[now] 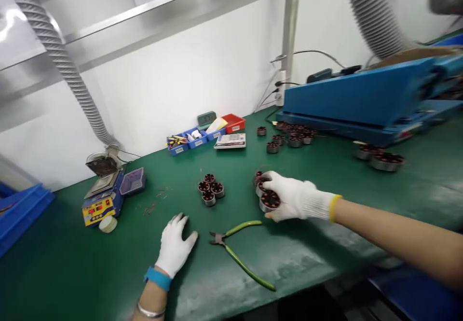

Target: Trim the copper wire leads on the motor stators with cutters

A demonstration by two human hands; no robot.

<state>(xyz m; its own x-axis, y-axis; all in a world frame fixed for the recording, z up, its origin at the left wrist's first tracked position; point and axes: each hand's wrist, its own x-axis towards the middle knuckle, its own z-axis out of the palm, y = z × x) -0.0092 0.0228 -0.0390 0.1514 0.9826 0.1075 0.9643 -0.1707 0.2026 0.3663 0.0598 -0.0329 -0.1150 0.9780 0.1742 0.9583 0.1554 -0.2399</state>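
Observation:
My right hand, in a white glove, is closed around a small group of round motor stators with dark red windings, resting on the green bench mat. My left hand, also gloved, lies flat and open on the mat with nothing in it. A cluster of several stators sits between and beyond the two hands. Green-handled cutting pliers lie on the mat just right of my left hand.
A soldering station and a purple tray stand at the left. Small blue and red parts bins and a calculator line the wall. More stators lie by a blue machine. Two exhaust hoses hang overhead.

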